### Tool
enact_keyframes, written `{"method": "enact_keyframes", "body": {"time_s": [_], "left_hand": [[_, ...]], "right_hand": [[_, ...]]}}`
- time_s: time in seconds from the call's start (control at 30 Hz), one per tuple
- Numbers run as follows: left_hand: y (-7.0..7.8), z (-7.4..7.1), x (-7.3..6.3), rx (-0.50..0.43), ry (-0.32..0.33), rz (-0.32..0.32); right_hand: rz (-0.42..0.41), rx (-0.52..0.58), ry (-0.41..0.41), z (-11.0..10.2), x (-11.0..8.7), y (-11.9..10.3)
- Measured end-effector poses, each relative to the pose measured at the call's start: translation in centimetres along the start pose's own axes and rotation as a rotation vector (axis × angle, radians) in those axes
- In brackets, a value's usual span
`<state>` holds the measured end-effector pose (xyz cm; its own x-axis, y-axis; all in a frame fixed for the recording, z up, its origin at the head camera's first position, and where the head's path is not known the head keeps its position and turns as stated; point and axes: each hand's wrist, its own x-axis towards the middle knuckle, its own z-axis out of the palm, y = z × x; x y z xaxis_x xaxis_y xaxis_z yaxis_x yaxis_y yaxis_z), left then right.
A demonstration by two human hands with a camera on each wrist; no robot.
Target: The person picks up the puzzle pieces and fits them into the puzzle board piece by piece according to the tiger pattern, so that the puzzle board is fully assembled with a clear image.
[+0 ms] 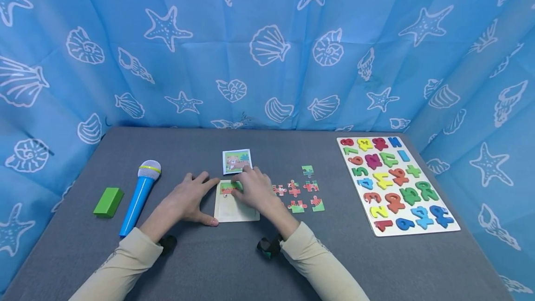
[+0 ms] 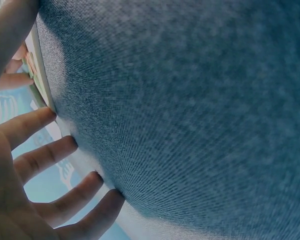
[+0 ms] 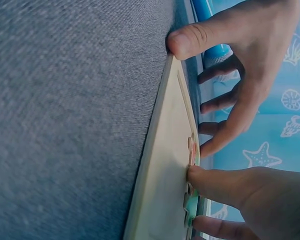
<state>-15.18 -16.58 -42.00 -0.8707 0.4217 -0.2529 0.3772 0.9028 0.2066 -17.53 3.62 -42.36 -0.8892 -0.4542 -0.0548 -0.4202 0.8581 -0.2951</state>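
- Puzzle tray [image 1: 236, 212] lies flat on the gray tabletop [image 1: 200, 268], between the two hands; its near part is bare pale board.
- Joined puzzle pieces [image 1: 227, 186], red and green, sit along the tray's far edge, partly hidden by the right hand.
- Left hand [image 1: 186, 200] is spread wide at the tray's left side: the thumb touches the near left corner, the forefinger reaches the far left corner, and the other fingers fan out beside it.
- Right hand [image 1: 256, 192] bends over the tray's far right part. In the right wrist view its thumb and a finger rest either side of a green piece [image 3: 191, 206]; I cannot tell whether they pinch it or only press it down.
- Loose pieces [image 1: 294, 188] lie on the tabletop to the right of the right hand, six of them showing, in red, green and some blue.
- Picture card [image 1: 236, 158], with a small animal scene, lies just beyond the tray.
- Blue toy microphone [image 1: 139, 201] lies slantwise left of the left hand, and a green block [image 1: 107, 202] is beside it.
- White number board [image 1: 361, 153], filled with colored figures, lies well apart on the right.
- Blue curtain [image 1: 234, 62] printed with shells and starfish hangs behind everything.
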Motion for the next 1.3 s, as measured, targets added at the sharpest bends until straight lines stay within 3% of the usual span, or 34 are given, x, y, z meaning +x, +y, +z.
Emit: {"method": "enact_keyframes", "body": {"time_s": [0.33, 0.67, 1.07, 1.3], "left_hand": [[0.07, 0.00, 0.06, 0.002, -0.001, -0.006], [0.13, -0.11, 0.03, 0.003, 0.004, -0.006], [0.11, 0.05, 0.16, 0.001, -0.009, -0.019], [0.10, 0.08, 0.12, -0.007, -0.012, -0.020]], "right_hand": [[-0.046, 0.003, 0.029, 0.08, -0.12, -0.06], [-0.049, -0.085, 0.017, 0.12, -0.24, -0.56], [-0.072, -0.024, 0.034, 0.16, -0.42, -0.31], [-0.047, 0.013, 0.004, 0.15, -0.18, -0.16]]}}
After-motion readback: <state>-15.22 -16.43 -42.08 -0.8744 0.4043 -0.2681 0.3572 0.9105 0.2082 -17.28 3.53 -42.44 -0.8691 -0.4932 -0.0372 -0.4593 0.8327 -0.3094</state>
